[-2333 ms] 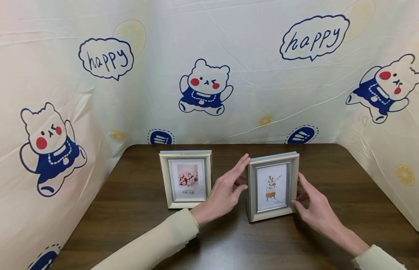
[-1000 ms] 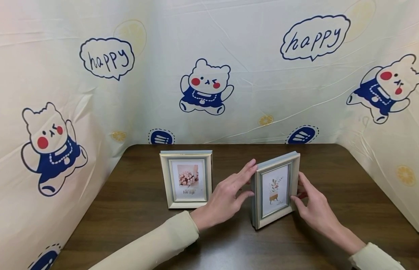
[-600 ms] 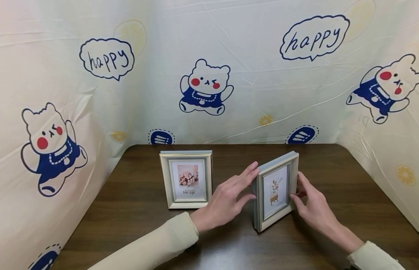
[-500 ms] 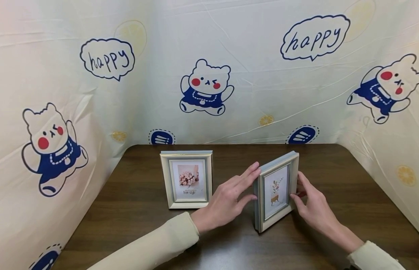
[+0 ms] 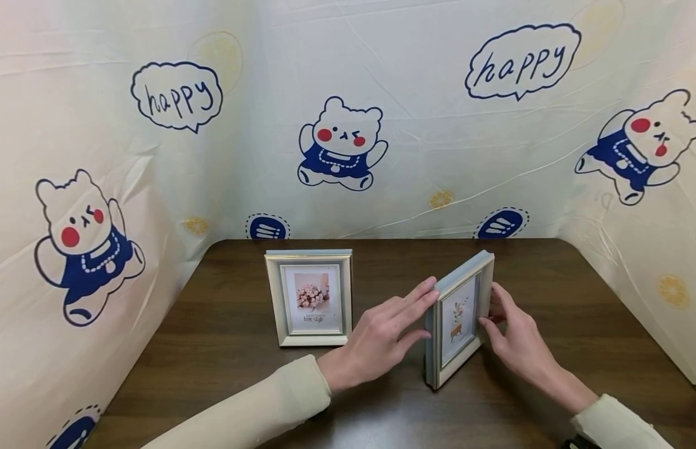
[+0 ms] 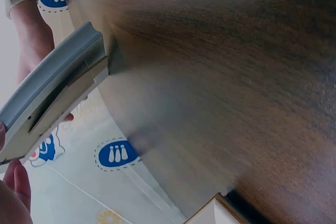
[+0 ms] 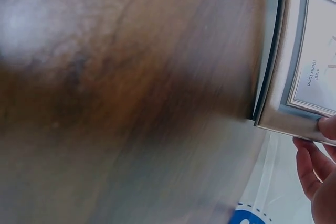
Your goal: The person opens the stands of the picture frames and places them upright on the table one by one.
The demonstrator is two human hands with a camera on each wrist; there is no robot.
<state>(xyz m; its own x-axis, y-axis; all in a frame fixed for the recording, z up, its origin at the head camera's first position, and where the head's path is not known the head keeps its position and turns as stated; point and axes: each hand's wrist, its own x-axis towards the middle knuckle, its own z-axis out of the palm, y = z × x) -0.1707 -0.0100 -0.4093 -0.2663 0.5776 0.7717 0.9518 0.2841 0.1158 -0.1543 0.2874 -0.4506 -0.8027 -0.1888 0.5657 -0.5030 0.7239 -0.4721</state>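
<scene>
A cream-and-blue picture frame (image 5: 457, 318) with a potted-plant print stands upright on the table, turned at an angle with its front facing left. My left hand (image 5: 378, 333) has its fingers (image 5: 423, 298) stretched out to the frame's left side, near the top corner. The thumb is lower on that same side. On the opposite edge my right hand (image 5: 527, 343) pinches the frame, its thumb (image 7: 328, 127) on the front and its fingers behind. The left wrist view shows the frame's back panel (image 6: 63, 100). A second picture frame (image 5: 311, 299) with a flower print stands upright left of my left hand.
The brown wooden table (image 5: 230, 386) has a patterned cloth (image 5: 426, 75) hanging round its back and sides. The second frame is close to my left hand and forearm. Part of a dark band (image 5: 580, 441) shows at my right sleeve.
The plant-print frame has turned on the spot: its left edge has swung nearer and to the right. My left hand has followed it rightward; my right hand has shifted slightly left. The second frame is still.
</scene>
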